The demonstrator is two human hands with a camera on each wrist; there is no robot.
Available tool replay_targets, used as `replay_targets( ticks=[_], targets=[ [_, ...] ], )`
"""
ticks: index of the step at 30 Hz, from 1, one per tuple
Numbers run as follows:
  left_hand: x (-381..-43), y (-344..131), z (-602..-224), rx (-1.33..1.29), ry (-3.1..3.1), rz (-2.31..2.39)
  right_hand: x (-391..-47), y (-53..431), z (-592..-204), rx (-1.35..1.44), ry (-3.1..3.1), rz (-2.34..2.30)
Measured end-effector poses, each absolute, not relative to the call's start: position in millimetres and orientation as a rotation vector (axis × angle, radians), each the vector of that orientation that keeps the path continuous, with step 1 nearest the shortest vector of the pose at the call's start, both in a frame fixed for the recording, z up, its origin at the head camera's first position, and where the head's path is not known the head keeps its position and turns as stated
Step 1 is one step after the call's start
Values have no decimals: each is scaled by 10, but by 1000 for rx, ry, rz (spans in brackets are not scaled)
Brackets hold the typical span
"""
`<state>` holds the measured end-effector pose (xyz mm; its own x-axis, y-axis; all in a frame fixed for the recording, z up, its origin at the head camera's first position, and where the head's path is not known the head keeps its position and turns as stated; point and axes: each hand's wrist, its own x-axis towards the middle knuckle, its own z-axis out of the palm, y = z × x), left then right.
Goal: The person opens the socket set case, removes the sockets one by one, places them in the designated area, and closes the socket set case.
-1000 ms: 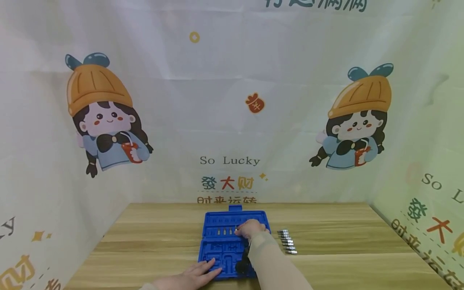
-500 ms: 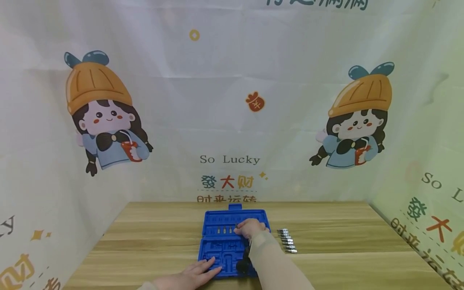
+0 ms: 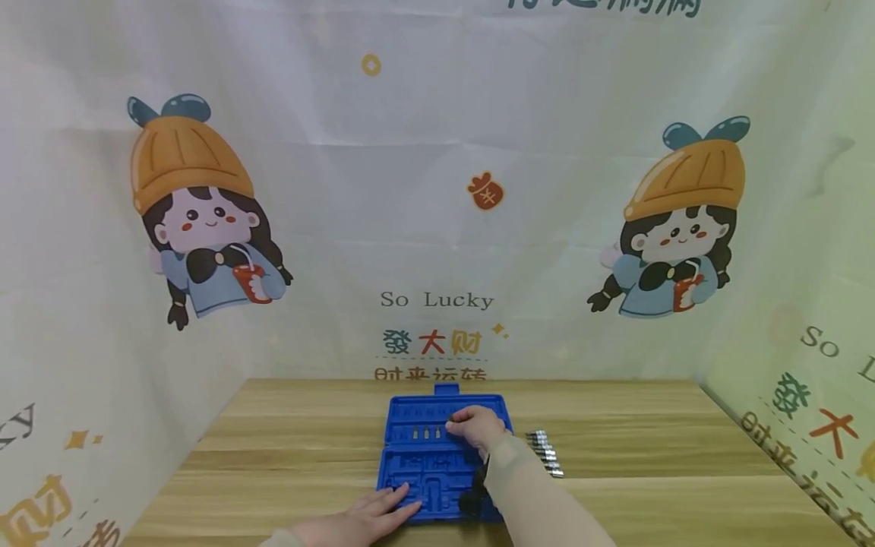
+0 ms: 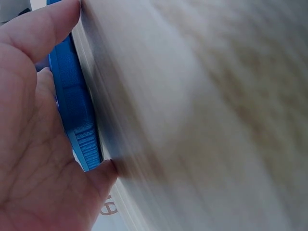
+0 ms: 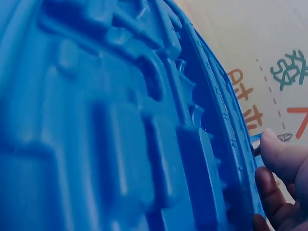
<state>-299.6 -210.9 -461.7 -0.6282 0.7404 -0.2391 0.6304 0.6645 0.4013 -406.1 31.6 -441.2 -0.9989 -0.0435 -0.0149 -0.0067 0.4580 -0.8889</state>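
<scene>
A blue plastic tool case [image 3: 391, 461] lies unfolded on the wooden table, its moulded recesses facing up. My left hand [image 3: 362, 518] rests on the near left corner of the case, fingers spread; the left wrist view shows them along the case's side [image 4: 74, 91]. Over the far half, my right hand [image 3: 481, 429] pinches a small metal screwdriver bit [image 5: 285, 137] between thumb and fingers. Its cross-shaped tip sticks out past the thumb, and the rest is partly hidden by the fingers. Three similar bits [image 3: 427, 433] stand in slots just left of that hand.
To the right of the case lies a row of several silver bits [image 3: 547, 453], partly behind the right forearm. A black object [image 3: 472, 501] at the right wrist overlaps the near half of the case. A printed cloth [image 3: 437, 228] hangs behind the table [image 3: 629, 433].
My right hand has lifted slightly and pulled a bit out of the row in the case, leaving three there. The left hand stays on the case corner.
</scene>
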Motion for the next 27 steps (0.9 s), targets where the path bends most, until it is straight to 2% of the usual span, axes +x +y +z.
replay_targets(
  ticks=[4,8,17,27],
  targets=[
    [-3087,-2161,-4817,1125,2514,422,-4021,371,-4346,-194,2603,-1620],
    [-3091,-2171,-4851,1108,2532,430,-4017,440,-4285,-327,2591,-1620],
    [-2877,-2034,-4496,944,2534,407,-4015,702,-4288,-417,2587,-1599],
    [-3367,-2266,-5245,1074,2503,459,-3939,1033,-4242,-389,2591,-1618]
  ],
)
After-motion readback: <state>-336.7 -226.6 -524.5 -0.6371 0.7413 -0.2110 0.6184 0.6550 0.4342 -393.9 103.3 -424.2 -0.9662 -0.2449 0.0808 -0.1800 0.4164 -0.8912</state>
